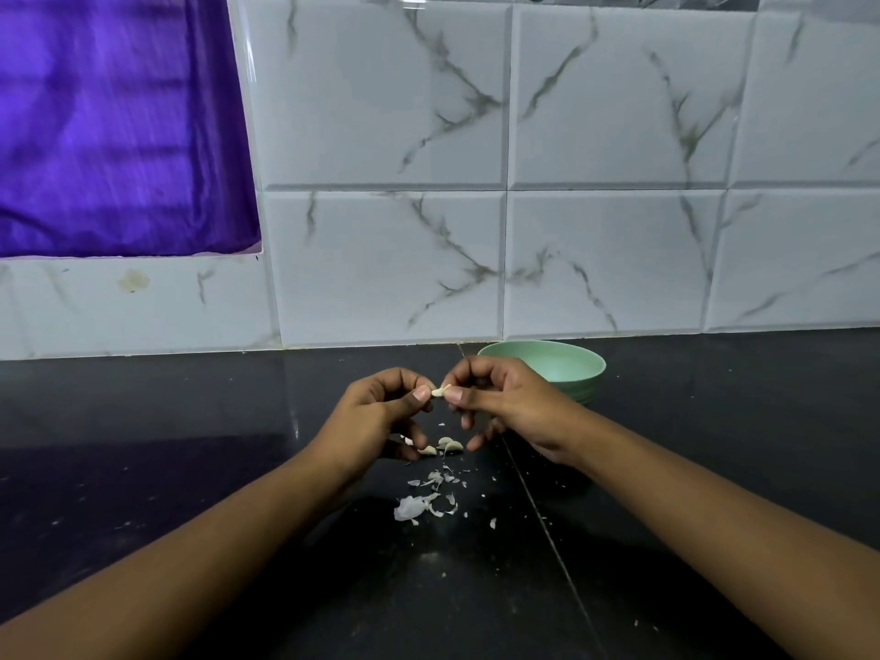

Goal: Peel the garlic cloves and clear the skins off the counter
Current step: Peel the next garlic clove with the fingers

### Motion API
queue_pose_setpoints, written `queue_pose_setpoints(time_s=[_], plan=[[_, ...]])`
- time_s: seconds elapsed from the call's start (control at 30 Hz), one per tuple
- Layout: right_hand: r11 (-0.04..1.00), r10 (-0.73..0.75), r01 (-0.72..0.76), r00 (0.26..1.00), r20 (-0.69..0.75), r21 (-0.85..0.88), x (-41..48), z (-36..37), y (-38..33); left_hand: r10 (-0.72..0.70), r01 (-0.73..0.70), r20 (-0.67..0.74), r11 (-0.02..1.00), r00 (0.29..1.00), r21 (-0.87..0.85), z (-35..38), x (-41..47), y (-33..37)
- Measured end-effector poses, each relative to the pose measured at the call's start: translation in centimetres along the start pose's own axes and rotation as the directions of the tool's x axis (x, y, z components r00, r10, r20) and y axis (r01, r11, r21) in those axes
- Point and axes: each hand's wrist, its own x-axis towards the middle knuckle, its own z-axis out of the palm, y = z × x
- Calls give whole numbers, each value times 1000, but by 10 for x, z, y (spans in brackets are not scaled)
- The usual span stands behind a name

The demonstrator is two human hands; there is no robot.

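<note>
Garlic clove [440, 390] sits pinched between the two hands, raised above the dark surface [190, 469]. On the left, the left hand [376, 412] clamps its thumb and fingers [421, 393] on one end of the clove. On the right, the right hand [505, 397] pinches the other end, its spare fingers curled. Directly below the fingers a few more cloves [450, 445] lie on the surface; whether they are peeled is hard to tell. Nearer the person than those, papery skins [428, 497] are scattered over the surface, with stray flakes off to the right. Behind and to the right of the fingers stands a green bowl [571, 369], its bottom hidden from this angle. The peeling looks partway through: some skin is off, the held clove and perhaps those beneath it are left to do, and clearing the skins is not yet begun.
</note>
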Motion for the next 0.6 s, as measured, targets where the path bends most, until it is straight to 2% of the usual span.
queue_pose_setpoints(time_s=[0.13, 0.23, 0.3, 0.37, 0.47, 0.53, 0.6], plan=[[988, 64, -75, 994, 88, 133, -3, -2, -1, -4, 4, 52, 1000, 999, -17, -3, 1, 0], [992, 80, -85, 995, 59, 91, -2, 0, -3, 17, -17, 12, 999, 1000, 30, -2, 0, 2], [999, 49, -49, 999, -16, 5, 0, 1, -2, 34, -31, -28, 996, 999, 89, 0, 1, 0], [984, -55, 44, 997, -61, -174, 1, 1, 0, 11, -5, -54, 995, 998, 101, 2, 1, -1], [856, -257, 206, 965, -45, -474, 0, 1, -1, -41, 46, -72, 997, 997, 68, 1, 2, -1], [760, -381, 311, 924, -4, -571, 0, 0, -1, -63, 66, -79, 997, 995, 36, 1, 3, -1], [741, -386, 312, 922, 3, -595, 2, 0, 0, -72, 73, -66, 997, 995, 11, 1, 2, -1]])
